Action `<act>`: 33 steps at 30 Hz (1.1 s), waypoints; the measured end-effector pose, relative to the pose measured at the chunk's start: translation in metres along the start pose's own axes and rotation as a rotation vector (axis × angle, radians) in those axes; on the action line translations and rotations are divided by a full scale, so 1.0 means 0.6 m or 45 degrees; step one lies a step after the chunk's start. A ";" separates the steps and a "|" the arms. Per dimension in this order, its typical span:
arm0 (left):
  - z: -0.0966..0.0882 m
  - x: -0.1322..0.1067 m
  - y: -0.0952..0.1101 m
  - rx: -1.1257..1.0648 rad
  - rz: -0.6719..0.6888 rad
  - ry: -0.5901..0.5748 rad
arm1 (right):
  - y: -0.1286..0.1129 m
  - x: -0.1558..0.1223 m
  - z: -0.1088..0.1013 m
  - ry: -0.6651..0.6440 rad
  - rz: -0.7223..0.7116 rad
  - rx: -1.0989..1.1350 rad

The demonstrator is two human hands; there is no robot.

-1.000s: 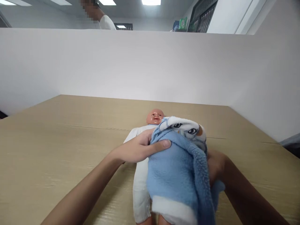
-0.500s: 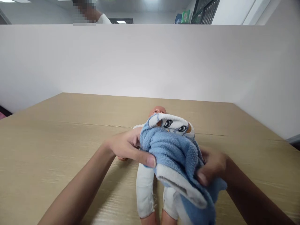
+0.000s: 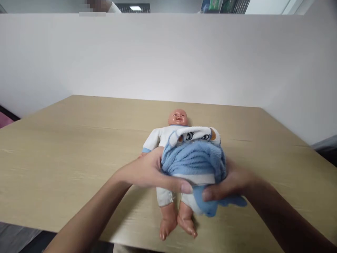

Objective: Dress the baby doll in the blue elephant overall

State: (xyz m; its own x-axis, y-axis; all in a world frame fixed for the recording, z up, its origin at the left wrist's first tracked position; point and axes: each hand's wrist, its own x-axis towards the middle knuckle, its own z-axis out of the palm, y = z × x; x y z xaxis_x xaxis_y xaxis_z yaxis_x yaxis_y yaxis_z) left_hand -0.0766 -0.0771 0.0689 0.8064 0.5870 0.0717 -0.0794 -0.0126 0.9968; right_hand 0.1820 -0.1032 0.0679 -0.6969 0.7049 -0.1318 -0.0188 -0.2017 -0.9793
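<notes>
A baby doll (image 3: 178, 117) in a white suit lies face up on the wooden table (image 3: 65, 158), head away from me, bare feet near the front edge. A fluffy blue garment (image 3: 193, 160) with a white band and cartoon eyes is bunched over the doll's belly. My left hand (image 3: 147, 172) grips the garment's left side, thumb along its lower hem. My right hand (image 3: 231, 181) grips the right side, fingers curled under the bunched cloth.
White partition walls (image 3: 168, 56) close off the table at the back and right. Another person's head and white shoulder show just above the partition at the top left. The table's front edge runs just below the doll's feet.
The blue garment has been gathered up from hanging long into a tight bunch over the doll's belly. The doll's legs and feet are now uncovered. Both hands moved lower and closer together.
</notes>
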 end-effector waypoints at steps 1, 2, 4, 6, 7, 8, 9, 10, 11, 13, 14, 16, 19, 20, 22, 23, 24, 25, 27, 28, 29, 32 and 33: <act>0.017 -0.019 -0.008 -0.020 -0.038 0.044 | 0.005 -0.007 0.019 0.007 0.055 -0.019; 0.035 -0.037 -0.017 -0.034 -0.085 0.108 | 0.011 -0.013 0.038 0.063 0.098 -0.063; 0.071 -0.073 -0.039 -0.041 -0.180 0.295 | 0.028 -0.024 0.071 0.241 0.111 -0.207; 0.103 -0.101 -0.066 -0.016 -0.259 0.532 | 0.049 -0.031 0.095 0.398 0.112 -0.319; 0.116 -0.113 -0.080 0.004 -0.303 0.635 | 0.060 -0.033 0.104 0.464 0.123 -0.355; 0.127 -0.122 -0.094 0.026 -0.350 0.727 | 0.072 -0.032 0.112 0.517 0.124 -0.392; 0.136 -0.130 -0.108 0.051 -0.399 0.807 | 0.082 -0.031 0.117 0.559 0.110 -0.444; 0.144 -0.135 -0.121 0.079 -0.443 0.884 | 0.093 -0.028 0.122 0.589 0.084 -0.512; 0.149 -0.139 -0.132 0.108 -0.480 0.950 | 0.102 -0.025 0.124 0.615 0.051 -0.584; 0.155 -0.142 -0.151 0.165 -0.512 1.041 | 0.119 -0.017 0.126 0.649 -0.013 -0.704; 0.156 -0.141 -0.157 0.190 -0.512 1.058 | 0.125 -0.013 0.125 0.663 -0.023 -0.738; 0.155 -0.138 -0.166 0.212 -0.513 1.059 | 0.135 -0.006 0.121 0.671 -0.011 -0.758; 0.147 -0.130 -0.171 0.168 -0.536 1.006 | 0.142 0.001 0.115 0.678 0.011 -0.742; 0.142 -0.127 -0.172 0.154 -0.538 0.986 | 0.143 0.003 0.112 0.680 0.010 -0.736; 0.133 -0.122 -0.174 0.167 -0.523 0.958 | 0.144 0.009 0.107 0.687 0.011 -0.726; 0.127 -0.119 -0.176 0.185 -0.515 0.954 | 0.145 0.013 0.103 0.692 0.013 -0.725; 0.121 -0.115 -0.178 0.200 -0.511 0.944 | 0.146 0.017 0.099 0.701 0.015 -0.729; 0.114 -0.111 -0.180 0.216 -0.508 0.931 | 0.146 0.023 0.093 0.715 0.020 -0.735; 0.100 -0.102 -0.184 0.263 -0.495 0.913 | 0.147 0.036 0.080 0.744 0.035 -0.761; 0.093 -0.097 -0.185 0.305 -0.480 0.918 | 0.146 0.043 0.072 0.754 0.043 -0.776; 0.085 -0.093 -0.185 0.360 -0.460 0.931 | 0.144 0.050 0.064 0.753 0.052 -0.792; 0.068 -0.085 -0.178 0.512 -0.404 0.959 | 0.127 0.064 0.047 0.721 0.063 -0.839; 0.066 -0.086 -0.173 0.543 -0.398 0.955 | 0.117 0.065 0.045 0.707 0.063 -0.852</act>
State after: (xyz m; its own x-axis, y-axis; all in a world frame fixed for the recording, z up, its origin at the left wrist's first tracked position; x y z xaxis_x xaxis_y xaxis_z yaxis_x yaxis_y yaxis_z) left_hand -0.0867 -0.1381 -0.0366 0.1510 0.9837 -0.0977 0.4216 0.0253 0.9065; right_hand 0.1342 -0.1082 -0.0018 -0.2320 0.9708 -0.0614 0.5492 0.0786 -0.8320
